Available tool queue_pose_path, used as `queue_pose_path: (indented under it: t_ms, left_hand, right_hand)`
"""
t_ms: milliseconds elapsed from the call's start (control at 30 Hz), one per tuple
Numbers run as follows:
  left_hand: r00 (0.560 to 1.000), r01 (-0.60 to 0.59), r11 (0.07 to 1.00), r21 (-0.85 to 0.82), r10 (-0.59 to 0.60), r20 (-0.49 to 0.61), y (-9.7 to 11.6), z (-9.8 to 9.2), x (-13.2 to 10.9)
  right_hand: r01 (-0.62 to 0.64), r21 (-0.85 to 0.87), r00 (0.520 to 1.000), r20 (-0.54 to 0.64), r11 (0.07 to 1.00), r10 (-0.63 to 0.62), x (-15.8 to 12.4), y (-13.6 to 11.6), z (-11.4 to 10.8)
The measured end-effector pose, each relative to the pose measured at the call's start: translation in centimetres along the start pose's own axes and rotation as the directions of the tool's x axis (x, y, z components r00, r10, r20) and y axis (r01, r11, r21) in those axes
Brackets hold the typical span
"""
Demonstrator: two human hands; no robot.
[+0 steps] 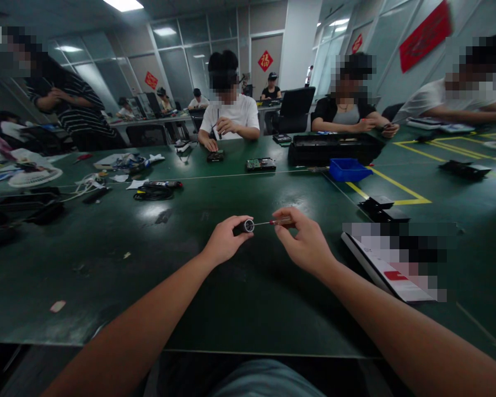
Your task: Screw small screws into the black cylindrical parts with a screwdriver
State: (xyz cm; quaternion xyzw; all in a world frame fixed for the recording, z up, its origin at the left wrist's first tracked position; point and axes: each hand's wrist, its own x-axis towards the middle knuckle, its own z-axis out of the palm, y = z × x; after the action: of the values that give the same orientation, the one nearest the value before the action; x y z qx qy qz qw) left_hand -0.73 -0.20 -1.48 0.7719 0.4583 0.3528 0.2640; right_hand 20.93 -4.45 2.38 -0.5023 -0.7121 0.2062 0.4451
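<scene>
Over the near half of a green table (215, 309), the left hand (225, 242) is gripping a black cylinder (245, 226) with curled fingers; the right hand (305, 241), nearly closed, is pinching a screwdriver (278, 221), its shaft spanning between both hands. Across the table, a worker in white (233, 117) is sitting.

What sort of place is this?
Probably an electronics workroom: a long green workbench, a circuit board lying on it, and a screwdriver in the right hand.
</scene>
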Motion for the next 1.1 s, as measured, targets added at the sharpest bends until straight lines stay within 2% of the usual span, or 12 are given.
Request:
queue_pose_path:
  t_ms: [100, 300, 533, 700, 767, 900, 1100]
  left_hand:
    - [1.0, -0.009, 1.0, 0.0, 0.009, -0.005, -0.2, 0.0, 0.0]
    - [1.0, -0.015, 1.0, -0.004, 0.015, -0.011, -0.3, -0.1, 0.1]
    - [0.999, -0.03, 1.0, -0.005, 0.03, -0.014, -0.3, 0.0, 0.1]
    - [1.0, -0.017, 1.0, 0.009, 0.017, -0.01, -0.2, 0.0, 0.1]
    - [1.0, -0.014, 1.0, 0.016, 0.014, -0.007, -0.1, 0.0, 0.1]
    - [1.0, -0.001, 1.0, 0.021, 0.001, -0.001, 0.1, 0.0, 0.0]
    - [0.997, 0.033, 0.999, 0.003, -0.033, -0.064, 0.3, 0.0, 0.3]
  right_hand:
    - [-0.018, -0.008, 0.999, 0.029, 1.0, 0.018, 0.1, -0.1, -0.1]
    - [-0.06, -0.076, 0.998, 0.016, 0.995, 0.062, 0.3, 0.1, 0.1]
    - [0.032, -0.051, 0.998, 0.055, 0.998, -0.029, 0.0, 0.1, 0.1]
    - [0.016, -0.033, 0.998, 0.069, 0.999, -0.013, 0.0, 0.3, 0.1]
    - [-0.019, 0.016, 1.0, 0.022, 1.0, 0.018, 0.0, 0.4, 0.2]
    - [-0.103, 0.222, 0.992, -0.045, 0.97, 0.116, 0.3, 0.8, 0.5]
    - [-0.165, 0.547, 0.972, -0.051, 0.82, 0.229, 0.6, 1.7, 1.6]
